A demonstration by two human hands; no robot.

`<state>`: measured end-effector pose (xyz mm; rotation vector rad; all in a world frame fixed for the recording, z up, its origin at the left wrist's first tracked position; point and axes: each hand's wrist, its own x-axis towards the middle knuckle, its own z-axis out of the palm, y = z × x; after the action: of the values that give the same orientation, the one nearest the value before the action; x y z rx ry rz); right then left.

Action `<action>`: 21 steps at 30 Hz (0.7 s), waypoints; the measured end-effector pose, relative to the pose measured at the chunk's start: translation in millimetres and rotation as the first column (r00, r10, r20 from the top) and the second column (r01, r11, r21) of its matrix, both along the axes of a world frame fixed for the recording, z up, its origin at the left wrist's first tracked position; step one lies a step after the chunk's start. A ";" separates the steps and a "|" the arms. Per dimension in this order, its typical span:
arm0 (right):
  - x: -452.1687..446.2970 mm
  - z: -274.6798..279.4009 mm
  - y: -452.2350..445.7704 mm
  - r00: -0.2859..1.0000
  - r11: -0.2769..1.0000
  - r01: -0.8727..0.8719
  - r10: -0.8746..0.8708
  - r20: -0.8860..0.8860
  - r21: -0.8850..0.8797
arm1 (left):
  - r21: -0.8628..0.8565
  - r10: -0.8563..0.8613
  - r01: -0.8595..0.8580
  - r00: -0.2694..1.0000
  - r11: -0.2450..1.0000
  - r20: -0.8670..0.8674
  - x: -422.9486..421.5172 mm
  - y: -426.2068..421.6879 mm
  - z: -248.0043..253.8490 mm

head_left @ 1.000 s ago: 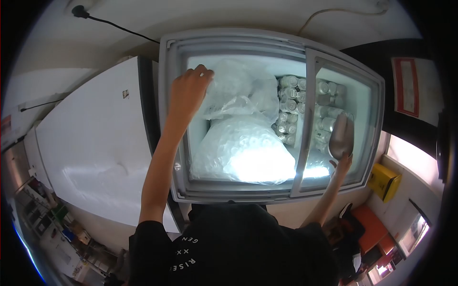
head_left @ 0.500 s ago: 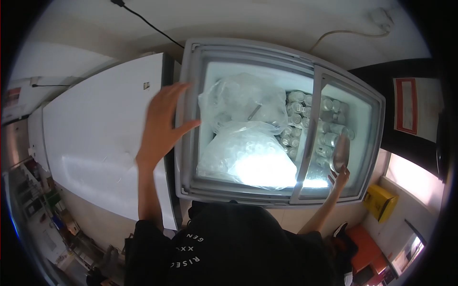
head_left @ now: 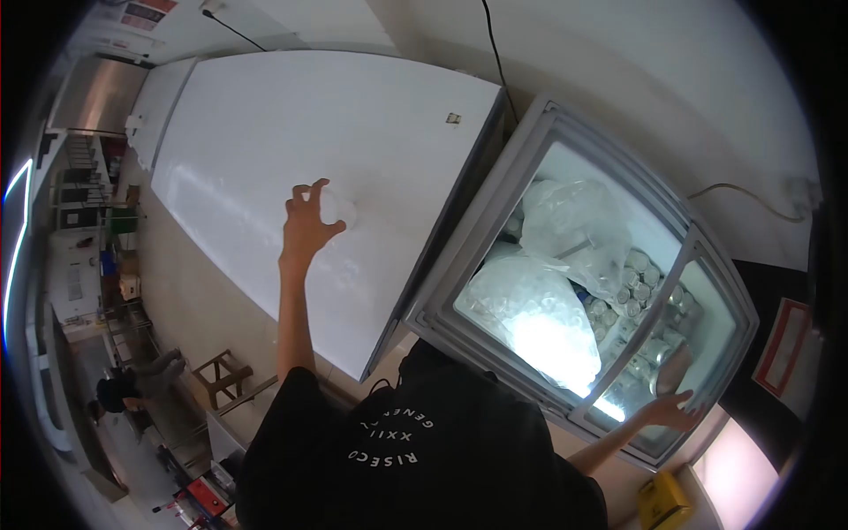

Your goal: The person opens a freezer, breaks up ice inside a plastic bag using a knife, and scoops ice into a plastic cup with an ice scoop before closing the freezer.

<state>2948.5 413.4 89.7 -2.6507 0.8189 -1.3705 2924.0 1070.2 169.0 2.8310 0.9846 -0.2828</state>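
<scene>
- Place: shop or food-service room, exact trade unclear.
- Glass-topped freezer [head_left: 484, 221], right of frame: bulging clear bags [head_left: 576, 231], cans [head_left: 638, 276], metal scoop [head_left: 674, 371].
- Large white chest [head_left: 309, 115], upper centre.
- Steel unit [head_left: 102, 93], upper left.
- Racks [head_left: 79, 177], left edge.
- Wooden stool [head_left: 223, 375] and another person [head_left: 141, 386], lower left.

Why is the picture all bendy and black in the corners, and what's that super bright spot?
In the head view, straight edges bow and the corners go black, probably from a very wide lens; white glare washes out part of the lower plastic bag in the freezer; a softer shine streaks the big white top.
</scene>
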 end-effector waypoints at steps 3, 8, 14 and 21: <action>22.4 30.3 58.2 0.941 0.947 -0.312 0.319 0.116 -0.080 | 0.075 -0.093 0.085 0.990 0.994 0.107 -19.0 41.6 -8.1; 39.9 2.3 129.6 0.765 0.700 -0.544 0.640 -0.068 0.463 | 0.135 -0.190 0.163 0.956 0.977 0.221 -78.2 166.9 -48.7; 92.3 -98.5 167.6 0.623 0.773 -0.277 0.597 -0.505 0.571 | 0.130 -0.054 0.023 0.969 0.991 0.240 -121.1 219.5 -58.2; 123.2 -169.3 165.4 0.445 0.915 0.017 0.355 -0.822 0.404 | 0.414 0.314 -0.299 0.949 0.860 0.034 -58.3 114.3 -6.0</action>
<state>3071.8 578.8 -79.6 -2.8770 0.6702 0.3735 2865.7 1184.4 163.0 2.9608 1.6598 -0.0931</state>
